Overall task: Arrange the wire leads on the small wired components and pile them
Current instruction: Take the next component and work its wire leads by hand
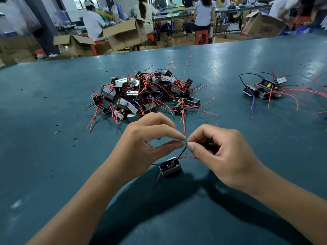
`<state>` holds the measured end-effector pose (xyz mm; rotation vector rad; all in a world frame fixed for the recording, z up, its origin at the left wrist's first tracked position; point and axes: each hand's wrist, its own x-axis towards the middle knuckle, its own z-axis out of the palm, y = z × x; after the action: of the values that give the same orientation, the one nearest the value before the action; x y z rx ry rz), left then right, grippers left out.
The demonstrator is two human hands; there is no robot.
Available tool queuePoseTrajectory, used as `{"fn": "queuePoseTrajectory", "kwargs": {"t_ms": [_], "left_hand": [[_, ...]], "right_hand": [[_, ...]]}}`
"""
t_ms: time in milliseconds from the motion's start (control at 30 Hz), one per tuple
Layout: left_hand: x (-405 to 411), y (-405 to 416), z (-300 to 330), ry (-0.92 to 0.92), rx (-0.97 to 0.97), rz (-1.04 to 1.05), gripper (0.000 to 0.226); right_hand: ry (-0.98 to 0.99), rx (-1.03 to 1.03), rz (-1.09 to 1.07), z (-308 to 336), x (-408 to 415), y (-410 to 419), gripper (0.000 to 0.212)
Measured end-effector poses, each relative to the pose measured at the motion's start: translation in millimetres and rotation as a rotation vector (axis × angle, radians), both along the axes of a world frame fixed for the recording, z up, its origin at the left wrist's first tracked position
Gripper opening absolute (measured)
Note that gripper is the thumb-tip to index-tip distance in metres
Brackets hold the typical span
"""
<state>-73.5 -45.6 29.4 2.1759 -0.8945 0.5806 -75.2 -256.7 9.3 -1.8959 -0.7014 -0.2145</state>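
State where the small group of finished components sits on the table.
In the head view, the small group of components lies on the green table at far right, well right of the big pile, beyond the right hand.

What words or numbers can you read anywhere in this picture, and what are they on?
No text here can be read.
Cardboard box at the far right: dark blue printing on its side, too blurred to read.
Little wired boxes in the big pile and the small pile: no lettering shows.
Little wired box under the hands: no lettering shows.
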Motion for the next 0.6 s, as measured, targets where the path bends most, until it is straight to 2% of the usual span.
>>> {"fn": "queuePoseTrajectory", "kwargs": {"t_ms": [600], "left_hand": [[1.0, -0.1, 1.2, -0.128, 0.064, -0.017, 0.012]], "right_hand": [[-0.059, -0.028, 0.051, 4.5, -4.0, 2.0, 0.009]]}}
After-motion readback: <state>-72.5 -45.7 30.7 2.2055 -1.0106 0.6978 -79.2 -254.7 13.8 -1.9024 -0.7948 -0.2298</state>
